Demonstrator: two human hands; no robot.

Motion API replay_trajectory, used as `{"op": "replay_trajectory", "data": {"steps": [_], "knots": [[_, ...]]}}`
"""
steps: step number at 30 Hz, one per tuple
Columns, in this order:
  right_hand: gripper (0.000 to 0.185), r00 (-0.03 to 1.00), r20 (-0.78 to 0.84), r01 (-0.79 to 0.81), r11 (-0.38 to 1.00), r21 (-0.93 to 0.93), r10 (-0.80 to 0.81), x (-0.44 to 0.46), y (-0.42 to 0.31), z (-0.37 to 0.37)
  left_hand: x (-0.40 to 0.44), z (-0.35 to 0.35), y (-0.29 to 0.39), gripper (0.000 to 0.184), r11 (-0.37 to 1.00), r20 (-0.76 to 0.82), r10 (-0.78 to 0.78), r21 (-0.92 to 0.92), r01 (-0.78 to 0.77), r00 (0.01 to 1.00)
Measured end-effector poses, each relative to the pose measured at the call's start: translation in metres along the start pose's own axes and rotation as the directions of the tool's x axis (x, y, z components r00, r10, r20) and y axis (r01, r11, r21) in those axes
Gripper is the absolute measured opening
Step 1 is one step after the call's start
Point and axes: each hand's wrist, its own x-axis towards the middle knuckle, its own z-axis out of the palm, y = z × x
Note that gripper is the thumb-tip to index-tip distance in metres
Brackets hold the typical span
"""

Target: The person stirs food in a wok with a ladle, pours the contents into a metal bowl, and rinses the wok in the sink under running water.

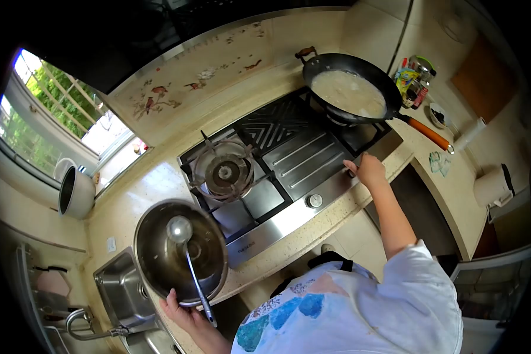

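My left hand (187,315) is closed on the near rim of a large metal basin (153,251), which rests on the counter left of the stove. Inside the basin leans a metal ladle (180,230), its handle reaching over the rim beside my fingers. At the stove's front panel, my right hand (370,171) has its fingers closed around a control knob (350,173), mostly covered. A second knob (314,201) shows further left. Above my right hand, a black wok (389,94) holding cloudy whitish liquid (348,91) sits on the right burner.
The left burner (224,171) has a raised pot stand. A sink (121,289) with a faucet lies at lower left, and a pot (76,193) stands near the window. The wok's orange handle (428,134) juts over the right counter, near a small bowl (438,115) and several packages.
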Motion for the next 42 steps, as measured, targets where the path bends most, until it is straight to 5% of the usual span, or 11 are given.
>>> {"op": "replay_trajectory", "data": {"steps": [4,7,12,20,25,27,29,31,33,39,42], "knots": [[0.037,0.845,-0.217,0.534,0.734,0.421,-0.489,-0.054,-0.049,-0.068,-0.003,0.036,-0.016,0.019,0.995,0.15,-0.093,-0.015,0.096,0.984],[0.034,0.443,-0.369,0.845,0.244,0.476,-0.817,-0.081,-0.074,-0.091,-0.025,0.087,-0.02,0.014,0.997,0.151,-0.071,0.008,0.071,0.986],[0.043,-0.031,-0.144,0.96,-0.069,0.273,-0.989,-0.087,-0.102,-0.091,-0.057,0.151,-0.041,0.01,0.992,0.223,-0.087,-0.066,0.105,0.971],[0.008,-0.249,0.052,0.961,-0.24,0.138,-0.967,-0.046,-0.114,-0.06,-0.101,0.228,-0.064,0.01,0.992,0.302,-0.114,-0.011,0.123,0.947],[0.009,-0.204,-0.124,0.952,-0.227,0.208,-0.971,-0.002,-0.085,-0.094,-0.113,0.24,-0.082,0.012,0.98,0.314,-0.146,-0.086,0.181,0.938],[0.013,-0.027,-0.423,0.804,-0.271,0.529,-0.906,0.023,-0.082,-0.103,-0.118,0.242,-0.086,0.012,0.981,0.296,-0.141,-0.087,0.174,0.945],[0.021,0.248,0.126,0.498,0.238,0.834,-0.961,0.029,-0.054,-0.165,-0.126,0.248,-0.088,0.012,0.979,0.268,-0.147,-0.1,0.179,0.952],[0.028,0.296,0.038,0.342,0.143,0.929,-0.955,0.05,-0.028,-0.185,-0.132,0.252,-0.089,0.012,0.982,0.261,-0.136,-0.095,0.166,0.956],[0.029,0.506,0.064,0.253,0.219,0.942,-0.86,0.06,-0.004,-0.213,-0.138,0.257,-0.091,0.011,0.984,0.248,-0.132,-0.084,0.157,0.96],[0.029,0.74,-0.273,0.407,0.086,0.909,-0.615,0.137,0.081,-0.229,-0.148,0.261,-0.106,0.011,0.984,0.238,-0.145,-0.068,0.165,0.96],[0.029,0.789,-0.378,0.536,0.241,0.809,-0.485,0.169,0.106,-0.214,-0.152,0.264,-0.113,0.013,0.985,0.244,-0.155,-0.038,0.169,0.957]]}}
